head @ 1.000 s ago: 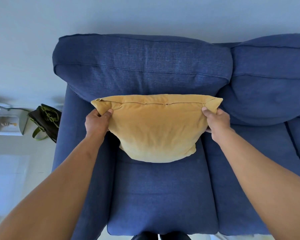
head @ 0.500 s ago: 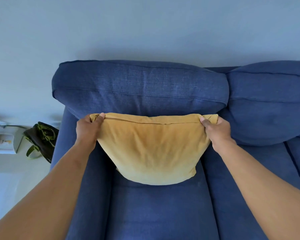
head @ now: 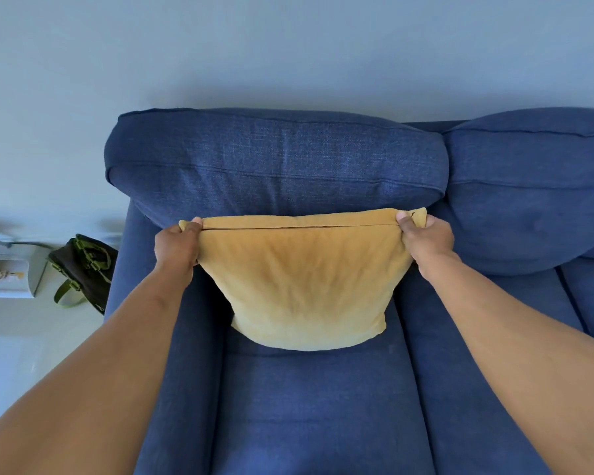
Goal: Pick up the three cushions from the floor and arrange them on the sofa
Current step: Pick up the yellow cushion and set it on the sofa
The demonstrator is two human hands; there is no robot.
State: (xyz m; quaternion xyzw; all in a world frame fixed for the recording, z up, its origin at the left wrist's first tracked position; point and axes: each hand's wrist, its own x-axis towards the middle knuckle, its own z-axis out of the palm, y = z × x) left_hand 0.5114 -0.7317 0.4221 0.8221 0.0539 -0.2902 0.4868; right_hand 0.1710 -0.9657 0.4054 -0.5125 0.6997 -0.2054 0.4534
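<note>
A mustard-yellow cushion [head: 302,286] stands upright on the left seat of the blue sofa [head: 316,406], its top edge with a zip seam against the left back pillow [head: 275,166]. My left hand [head: 175,246] pinches its top left corner and my right hand [head: 426,238] pinches its top right corner. The cushion's bottom edge rests on the seat. No other cushion from the floor is in sight.
The sofa's left armrest [head: 141,303] runs down beside my left arm. On the pale floor to the left sit a dark bag with green straps [head: 83,269] and a white box [head: 7,275]. A second back pillow [head: 535,193] fills the right.
The cushion has gone further back and down toward the back pillow, both hands still on its top corners. My view has tilted up, showing more wall.
</note>
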